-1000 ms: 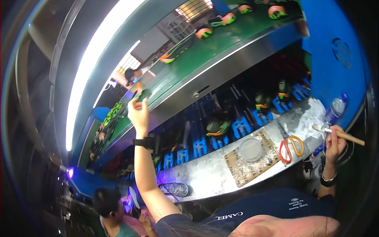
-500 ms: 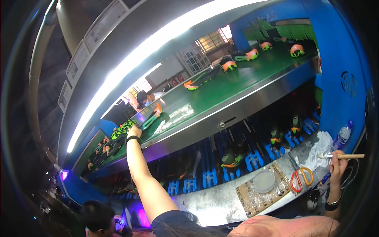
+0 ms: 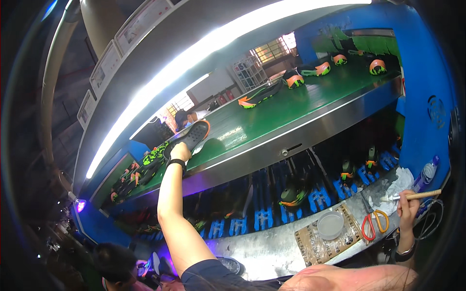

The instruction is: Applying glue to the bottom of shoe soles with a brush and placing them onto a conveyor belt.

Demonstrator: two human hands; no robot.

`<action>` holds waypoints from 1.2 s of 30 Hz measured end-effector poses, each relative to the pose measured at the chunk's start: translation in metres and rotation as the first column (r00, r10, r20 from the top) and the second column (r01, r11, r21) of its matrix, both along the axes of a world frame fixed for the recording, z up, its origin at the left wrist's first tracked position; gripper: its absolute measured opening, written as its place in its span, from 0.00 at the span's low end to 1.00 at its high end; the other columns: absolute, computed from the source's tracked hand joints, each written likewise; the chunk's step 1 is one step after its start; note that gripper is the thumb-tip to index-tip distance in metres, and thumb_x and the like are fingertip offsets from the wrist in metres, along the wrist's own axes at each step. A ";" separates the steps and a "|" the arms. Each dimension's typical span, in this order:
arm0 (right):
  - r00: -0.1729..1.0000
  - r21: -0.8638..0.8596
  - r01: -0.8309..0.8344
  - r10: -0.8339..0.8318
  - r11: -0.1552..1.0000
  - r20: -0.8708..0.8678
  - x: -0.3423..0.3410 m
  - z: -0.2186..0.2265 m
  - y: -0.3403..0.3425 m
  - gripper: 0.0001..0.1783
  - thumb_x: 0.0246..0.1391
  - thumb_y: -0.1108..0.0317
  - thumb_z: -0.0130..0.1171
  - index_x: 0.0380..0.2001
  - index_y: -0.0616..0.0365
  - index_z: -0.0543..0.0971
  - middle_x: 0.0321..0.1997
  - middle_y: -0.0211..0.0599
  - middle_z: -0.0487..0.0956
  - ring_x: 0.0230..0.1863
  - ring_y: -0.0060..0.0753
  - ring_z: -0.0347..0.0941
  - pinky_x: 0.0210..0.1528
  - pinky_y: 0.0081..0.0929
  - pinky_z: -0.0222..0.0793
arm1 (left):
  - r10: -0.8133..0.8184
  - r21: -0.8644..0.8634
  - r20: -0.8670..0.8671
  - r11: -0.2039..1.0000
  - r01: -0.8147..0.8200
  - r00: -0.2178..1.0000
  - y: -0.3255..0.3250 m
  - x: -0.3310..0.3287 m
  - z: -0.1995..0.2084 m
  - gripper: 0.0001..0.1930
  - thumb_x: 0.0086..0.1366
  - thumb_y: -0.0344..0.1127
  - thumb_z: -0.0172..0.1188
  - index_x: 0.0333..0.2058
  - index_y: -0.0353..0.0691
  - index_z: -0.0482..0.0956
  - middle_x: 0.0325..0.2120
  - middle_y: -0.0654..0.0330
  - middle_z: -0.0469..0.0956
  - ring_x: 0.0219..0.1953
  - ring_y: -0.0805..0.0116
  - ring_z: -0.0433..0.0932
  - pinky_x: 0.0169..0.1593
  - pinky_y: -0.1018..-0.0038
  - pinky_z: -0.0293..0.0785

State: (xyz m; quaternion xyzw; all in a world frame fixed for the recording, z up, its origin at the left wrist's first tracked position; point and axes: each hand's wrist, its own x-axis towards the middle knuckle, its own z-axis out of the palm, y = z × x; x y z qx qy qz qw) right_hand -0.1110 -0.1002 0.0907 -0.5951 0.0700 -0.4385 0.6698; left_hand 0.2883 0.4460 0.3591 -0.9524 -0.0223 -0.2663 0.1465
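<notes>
Reaching out over the green conveyor belt (image 3: 272, 109), my left hand (image 3: 180, 152) grips a dark shoe sole (image 3: 196, 134) by one end. The sole is tilted up, its dotted dark face and orange rim showing. Just left of that hand lie black and bright-green shoe uppers (image 3: 154, 156). At the right, my right hand (image 3: 407, 209) is closed around the wooden handle of a brush (image 3: 423, 195), whose head points left toward crumpled white paper (image 3: 399, 183).
Along the bench are a clear round tub (image 3: 330, 225) on taped cardboard (image 3: 310, 242), red-and-orange-handled scissors (image 3: 374, 224) and a bottle (image 3: 427, 173). Orange-and-black shoe parts (image 3: 294, 80) sit farther along the belt. Below runs a blue rack (image 3: 263, 219). Another person (image 3: 114, 262) is at lower left.
The sole in my left hand has been lifted and turned, from edge-on to showing its dark dotted face. My right hand keeps the brush. The whole view has shifted slightly.
</notes>
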 end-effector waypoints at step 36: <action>0.821 -0.002 -0.552 0.543 0.834 -0.179 0.062 -0.010 0.051 0.04 0.45 0.73 0.53 0.24 0.62 0.71 0.19 0.24 0.68 0.20 0.10 0.60 0.20 0.10 0.55 | -0.674 -0.679 0.498 -0.695 -0.239 0.546 -0.165 -0.304 -0.149 0.42 0.44 0.53 0.55 0.52 0.33 0.50 0.40 0.42 0.63 0.40 0.56 0.67 0.44 0.66 0.66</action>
